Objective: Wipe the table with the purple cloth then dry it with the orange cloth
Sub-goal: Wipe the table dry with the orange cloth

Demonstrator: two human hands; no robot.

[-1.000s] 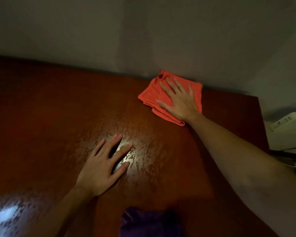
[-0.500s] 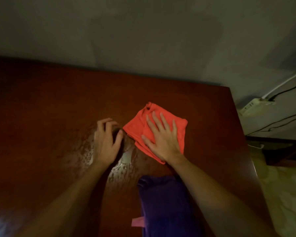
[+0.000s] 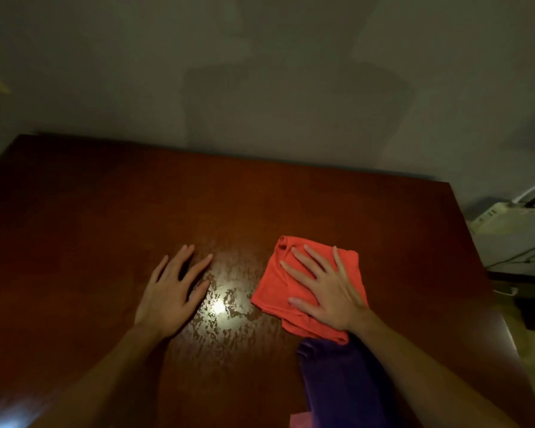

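Note:
The folded orange cloth lies on the dark red-brown table, right of centre. My right hand presses flat on it with fingers spread. My left hand rests flat and empty on the table to the left, fingers apart. Between the hands the tabletop shows a wet, blotchy patch that glints. The purple cloth lies bunched near the front edge, touching the orange cloth's near corner and partly under my right forearm.
A grey wall runs behind the table's far edge. Off the right edge, a white power strip with cables sits lower down, and the floor shows at the right. A small pink scrap shows beside the purple cloth at the bottom.
My right hand dragged the orange cloth from the far right of the table toward me, over the wet area. My left hand stayed flat on the table, its fingers briefly curled, now spread.

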